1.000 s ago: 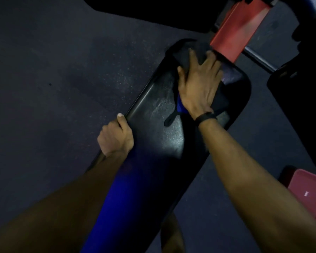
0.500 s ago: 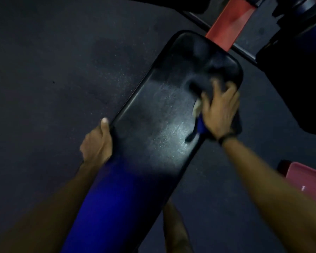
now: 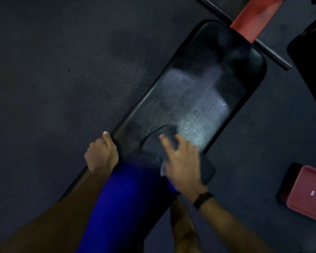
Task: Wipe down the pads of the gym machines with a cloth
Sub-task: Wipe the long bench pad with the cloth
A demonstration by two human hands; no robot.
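A long black bench pad (image 3: 193, 95) runs diagonally from the lower left to the upper right, its middle shining with a damp sheen. My right hand (image 3: 181, 159) lies on a dark cloth (image 3: 169, 132) near the pad's near right side, fingers spread and pressing it flat against the pad. A black band circles that wrist. My left hand (image 3: 101, 154) grips the pad's left edge, thumb on top and fingers curled under. Blue fabric (image 3: 124, 198) covers the pad's near end below both hands.
A red frame post (image 3: 254, 17) and a black floor bar (image 3: 270, 53) sit beyond the pad's far end. A dark machine part (image 3: 310, 61) stands at the right edge. A red pad (image 3: 308, 196) lies low at the right. Dark rubber floor (image 3: 53, 79) spreads to the left.
My right hand has drawn the cloth from the pad's far end back toward me along its right side. My left hand kept its hold on the left edge.
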